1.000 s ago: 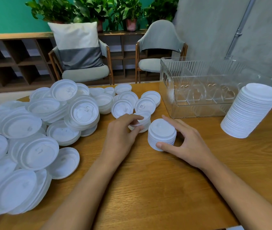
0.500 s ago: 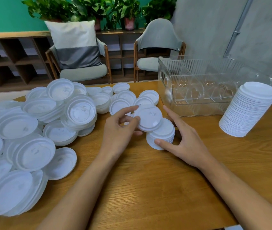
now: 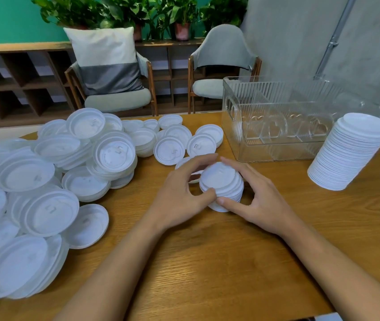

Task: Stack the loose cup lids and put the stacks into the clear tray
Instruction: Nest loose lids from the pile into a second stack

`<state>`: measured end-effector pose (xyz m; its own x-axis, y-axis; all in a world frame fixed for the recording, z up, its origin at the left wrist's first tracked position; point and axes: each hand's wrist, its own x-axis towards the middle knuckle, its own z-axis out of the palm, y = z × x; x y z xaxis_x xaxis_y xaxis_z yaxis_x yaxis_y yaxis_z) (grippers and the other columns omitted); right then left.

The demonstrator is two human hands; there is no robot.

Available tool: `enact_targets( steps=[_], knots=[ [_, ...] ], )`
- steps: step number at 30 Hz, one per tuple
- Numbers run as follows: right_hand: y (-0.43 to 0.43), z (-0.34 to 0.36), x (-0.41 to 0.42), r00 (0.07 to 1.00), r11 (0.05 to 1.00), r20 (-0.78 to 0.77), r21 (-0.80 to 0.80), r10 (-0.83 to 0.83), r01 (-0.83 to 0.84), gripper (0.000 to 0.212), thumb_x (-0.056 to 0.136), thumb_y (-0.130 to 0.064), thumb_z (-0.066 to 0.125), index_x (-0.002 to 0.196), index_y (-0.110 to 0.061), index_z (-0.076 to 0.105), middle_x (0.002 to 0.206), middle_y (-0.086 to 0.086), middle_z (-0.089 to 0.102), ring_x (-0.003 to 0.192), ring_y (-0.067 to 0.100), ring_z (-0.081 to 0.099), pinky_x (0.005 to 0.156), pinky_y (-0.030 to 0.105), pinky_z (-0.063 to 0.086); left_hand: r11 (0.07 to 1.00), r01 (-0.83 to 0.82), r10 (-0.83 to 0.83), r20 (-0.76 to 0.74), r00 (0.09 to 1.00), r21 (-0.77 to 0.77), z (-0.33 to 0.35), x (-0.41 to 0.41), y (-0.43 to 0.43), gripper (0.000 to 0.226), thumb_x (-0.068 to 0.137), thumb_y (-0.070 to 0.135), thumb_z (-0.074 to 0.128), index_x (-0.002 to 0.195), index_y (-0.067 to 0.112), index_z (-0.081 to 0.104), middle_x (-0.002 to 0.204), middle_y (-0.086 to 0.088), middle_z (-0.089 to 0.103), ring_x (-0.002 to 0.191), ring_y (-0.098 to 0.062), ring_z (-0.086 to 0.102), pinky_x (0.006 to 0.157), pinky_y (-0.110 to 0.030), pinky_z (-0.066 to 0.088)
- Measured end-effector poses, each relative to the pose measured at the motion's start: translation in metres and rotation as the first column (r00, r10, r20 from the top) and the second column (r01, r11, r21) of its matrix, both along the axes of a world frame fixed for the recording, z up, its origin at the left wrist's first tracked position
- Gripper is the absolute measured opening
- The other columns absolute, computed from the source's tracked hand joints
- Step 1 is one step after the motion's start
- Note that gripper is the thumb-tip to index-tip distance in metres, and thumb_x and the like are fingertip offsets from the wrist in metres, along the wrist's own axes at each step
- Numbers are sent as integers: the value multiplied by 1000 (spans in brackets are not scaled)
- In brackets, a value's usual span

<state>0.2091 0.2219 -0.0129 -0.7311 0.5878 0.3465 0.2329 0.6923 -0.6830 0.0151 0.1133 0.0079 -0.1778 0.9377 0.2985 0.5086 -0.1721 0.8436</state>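
In the head view, both hands meet at a small stack of lids (image 3: pixel 222 185) standing on the wooden surface (image 3: pixel 230 262), a little in front of the clear tray (image 3: pixel 237 135). The left hand (image 3: pixel 179 200) curls round the stack's left side, thumb low at the near edge and fingers arched over the far edge. The right hand (image 3: pixel 262 200) grips the right side in the same way, its thumb pressed to the base and its index finger lying along the far rim. The top lids sit tilted, not flush with the ones beneath. The tray stands at the far right of the surface, with ribbed walls and dividers inside; no lids show in it. Just beside its right end a tall stack of lids (image 3: pixel 349 156) leans slightly. A wide heap of loose lids (image 3: pixel 45 172) covers the left half of the surface, with several single lids (image 3: pixel 172 150) lying between the heap and the hands. Behind the surface are 2 chairs (image 3: pixel 223 66), the left one bearing a pillow (image 3: pixel 105 59).
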Motion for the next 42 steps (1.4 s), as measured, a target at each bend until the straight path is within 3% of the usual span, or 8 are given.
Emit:
enact_targets(
  steps=[6, 10, 16, 20, 27, 34, 37, 42],
  knots=[
    [0, -1, -1, 1000, 1000, 6, -6, -9, 9, 81, 85, -46, 81, 155, -47, 39, 142, -26, 52, 136, -2, 48, 108, 27, 43, 967, -248, 252, -66, 965, 66, -7, 6, 4, 61, 71, 52, 93, 124, 37, 69, 107, 13, 61, 101, -4, 60, 80, -16, 49],
    [0, -2, -1, 1000, 1000, -18, 2, -4, 4, 77, 85, -46, 81, 153, -39, 46, 137, -23, 56, 131, 1, 53, 105, 20, 45, 958, -281, 285, -98, 953, 57, -10, 16, 6, 64, 68, 60, 90, 120, 33, 65, 109, 17, 56, 103, 3, 54, 80, -7, 42],
    [-1, -1, -1, 1000, 1000, -14, -7, -4, 4, 80, 84, -56, 78, 154, -41, 43, 143, -24, 53, 136, 1, 49, 110, 32, 45, 996, -80, 81, 7, 997, -31, -2, 1, 2, 63, 83, 27, 85, 140, 38, 62, 131, 24, 65, 124, 7, 57, 97, -12, 48],
    [1, -1, -1, 1000, 999, 2, -38, -18, 18, 89, 78, -60, 78, 155, -49, 36, 147, -28, 49, 139, 0, 46, 114, 38, 43, 983, -179, 181, -26, 983, 43, -4, 6, 4, 64, 74, 42, 93, 133, 32, 68, 120, 19, 69, 113, 1, 63, 89, -15, 52],
    [3, -4, 0, 1000, 999, -11, -38, 6, -6, 89, 76, -54, 83, 155, -37, 45, 144, -24, 54, 136, -4, 48, 106, 11, 39, 974, -205, 213, -82, 974, 99, -13, 10, 7, 57, 70, 47, 94, 120, 28, 72, 114, 18, 66, 107, -2, 62, 82, -21, 52],
    [2, -3, 0, 1000, 999, -9, -31, -14, 14, 86, 75, -53, 87, 152, -39, 50, 143, -27, 56, 136, -6, 48, 110, 13, 37, 988, -139, 147, -136, 980, 67, -15, -3, 7, 54, 82, 67, 73, 121, 28, 75, 115, 19, 66, 112, -1, 60, 90, -14, 43],
    [3, -4, 1, 998, 998, -10, -19, -55, 55, 85, 76, -55, 84, 152, -41, 49, 142, -27, 56, 134, -6, 49, 108, 11, 37, 969, -206, 230, -190, 955, 134, -18, -18, 5, 34, 101, 48, 62, 120, 24, 76, 114, 16, 72, 113, -3, 63, 95, -23, 48],
    [5, -4, 2, 995, 995, -4, -25, -97, 97, 86, 76, -56, 85, 153, -43, 47, 139, -30, 54, 131, -13, 46, 100, 0, 33, 972, -231, 229, -452, 862, 51, -26, -32, 7, 30, 94, 28, 76, 124, 24, 75, 116, 11, 74, 113, -8, 63, 98, -31, 50]
  ],
)
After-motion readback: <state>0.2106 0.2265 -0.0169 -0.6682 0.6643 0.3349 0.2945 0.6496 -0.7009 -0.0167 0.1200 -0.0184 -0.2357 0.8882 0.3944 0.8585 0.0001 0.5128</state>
